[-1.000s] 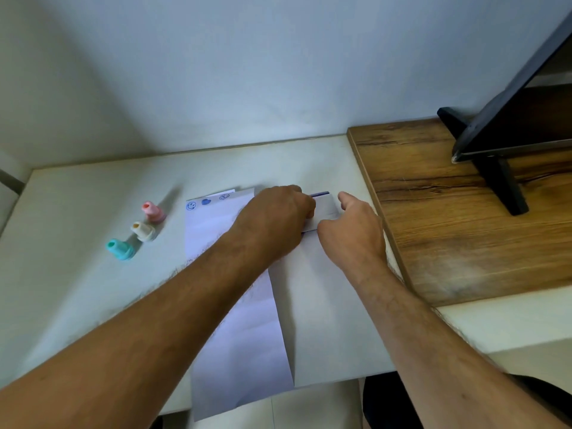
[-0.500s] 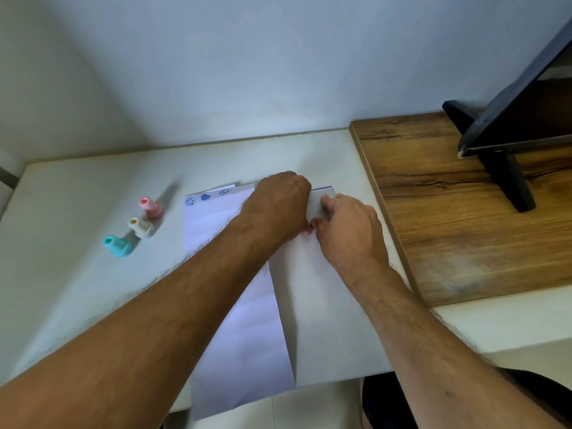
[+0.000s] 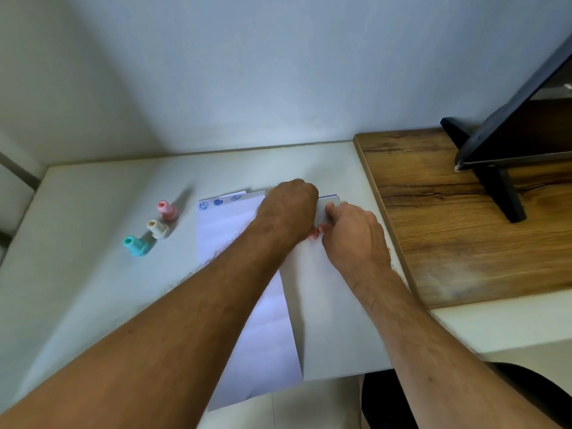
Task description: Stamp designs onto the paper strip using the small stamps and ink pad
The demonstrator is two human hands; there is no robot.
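A long white paper strip lies on the white table and hangs over its near edge. Its far end carries three blue prints: a smiley, a heart and another smiley. A small grey-white ink pad case with a blue far edge sits just right of the strip's top. My left hand is curled over its left part and hides most of it. My right hand pinches its right side. Whether the case is open is hidden.
Three small stamps stand left of the strip: pink, cream and teal. A raised wooden board borders the table on the right, with a dark monitor stand on it. A wall runs behind.
My right hand has moved in from beside the ink pad case and closed its fingers on it. My left hand has stayed curled over the case.
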